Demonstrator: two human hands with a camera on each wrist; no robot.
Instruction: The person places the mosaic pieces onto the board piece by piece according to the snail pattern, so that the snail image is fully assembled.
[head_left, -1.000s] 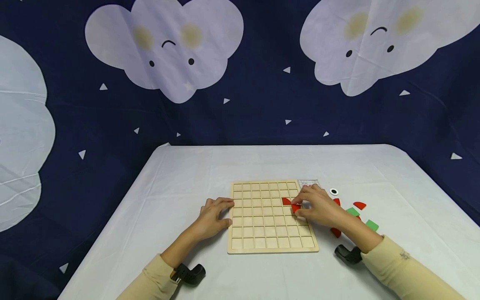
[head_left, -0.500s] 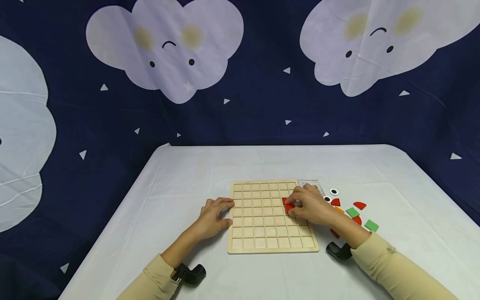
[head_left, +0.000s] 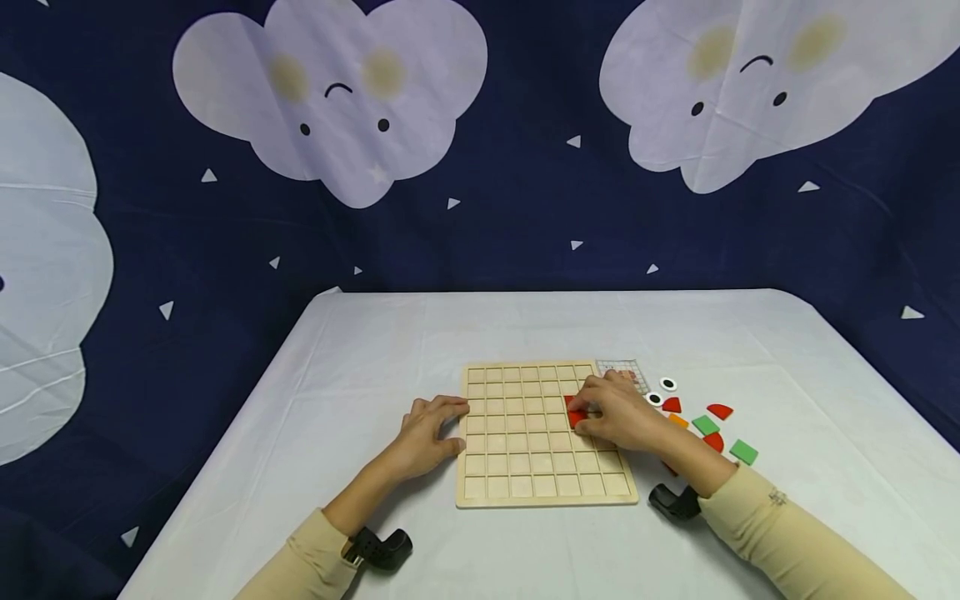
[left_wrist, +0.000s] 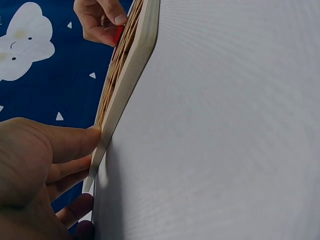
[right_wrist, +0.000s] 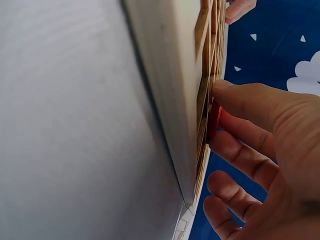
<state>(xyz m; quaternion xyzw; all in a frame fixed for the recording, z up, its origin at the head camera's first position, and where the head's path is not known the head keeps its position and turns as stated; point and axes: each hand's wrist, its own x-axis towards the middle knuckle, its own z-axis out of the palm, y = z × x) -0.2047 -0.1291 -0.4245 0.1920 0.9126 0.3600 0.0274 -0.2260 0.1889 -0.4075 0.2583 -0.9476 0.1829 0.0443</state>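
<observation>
A square wooden board [head_left: 547, 502] with a grid of shallow cells lies on the table. My right hand [head_left: 622, 412] is over its right part, pinching a flat red piece [head_left: 576, 418] between thumb and fingers at a cell. In the right wrist view the red piece [right_wrist: 214, 119] sits low against the grid, partly covered by the thumb and fingers. Another red piece [head_left: 568, 401] lies just behind it, mostly hidden by the fingers. At the board's left edge my left hand [head_left: 430, 437] rests with thumb and fingers spread, touching the rim.
To the right lie loose red quarter-round pieces [head_left: 719, 412], green pieces [head_left: 744, 452], an orange piece [head_left: 678, 420] and white discs with black centres [head_left: 667, 384]. A printed grid card [head_left: 630, 372] lies by the board's back right corner. White cloth [head_left: 390, 350] covers the table.
My right hand has moved a little left with the red piece and lowered it beside the red piece on the board. The left hand stays where it was.
</observation>
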